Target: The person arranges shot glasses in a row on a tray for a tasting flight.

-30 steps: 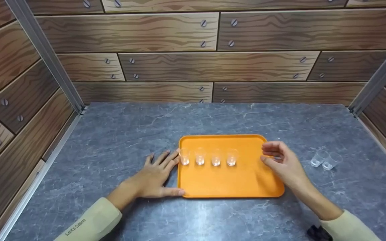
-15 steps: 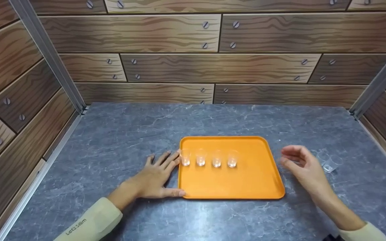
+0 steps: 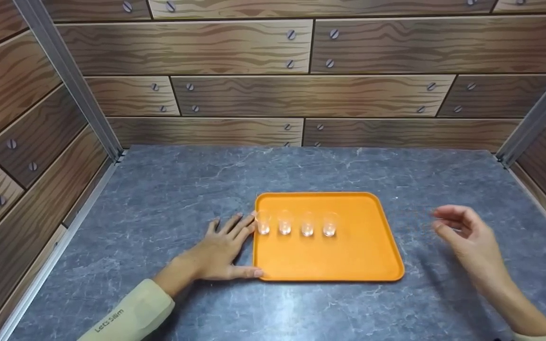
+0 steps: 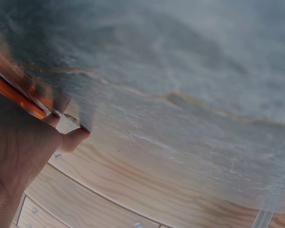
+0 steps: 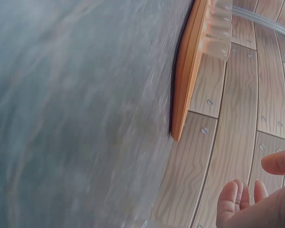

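Several small clear cups (image 3: 307,229) stand upright in a row on an orange tray (image 3: 363,258), in the head view. My left hand (image 3: 218,253) lies spread on the table, its fingertips and thumb touching the tray's left edge; the left wrist view shows part of this hand (image 4: 23,147) against the orange edge. Off the tray's right side, my right hand (image 3: 469,241) hangs above the table with loosely bent fingers. Between the right hand's thumb and fingertips (image 5: 227,199) I see nothing held in the right wrist view. The two loose cups seen earlier are hidden, apparently behind this hand.
The grey marbled table (image 3: 183,175) reaches back to a wood-patterned wall (image 3: 235,94). Metal posts (image 3: 71,85) stand at the back corners. Table surface lies on both sides of the tray and in front of it.
My right hand has moved rightward from over the tray's right edge to beyond it, passing in front of the two loose cups. My left hand and the tray stay put.
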